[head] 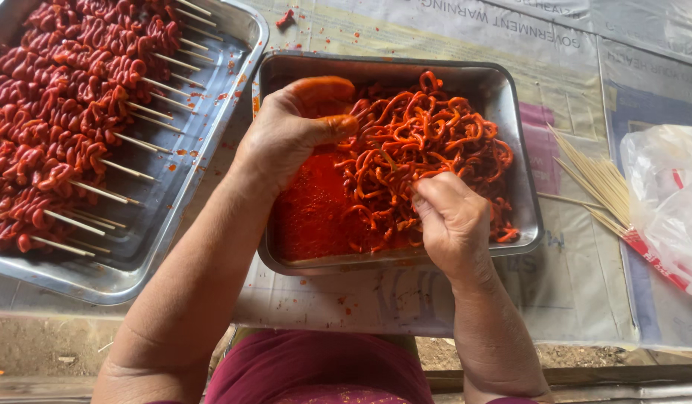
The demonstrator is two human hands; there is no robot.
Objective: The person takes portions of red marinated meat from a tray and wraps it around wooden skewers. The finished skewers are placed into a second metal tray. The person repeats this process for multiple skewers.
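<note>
A: Where's the meat rn?

B: Orange strips (428, 161) heaped in the right half of the small tray (522, 120), sauce pooled on the left, prob so both hands reach in from the near edge.

A: Grips?

B: Left hand (297, 131) pinched shut on a strip end, w/ what looks like a stick tip by the thumb. Right hand (454, 217) curled shut among the strips; can't tell which it holds.

A: Rest?

B: Loaded skewers (69, 112) in the big tray (211, 142) left, sticks pointing right. Bare sticks (596, 179) on the bench, right, beside a plastic bag (668, 194).

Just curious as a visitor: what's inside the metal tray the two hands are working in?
The metal tray holds orange-red marinated strips and red sauce. The left hand and right hand cover part of it; the strips hide the bottom.
</note>
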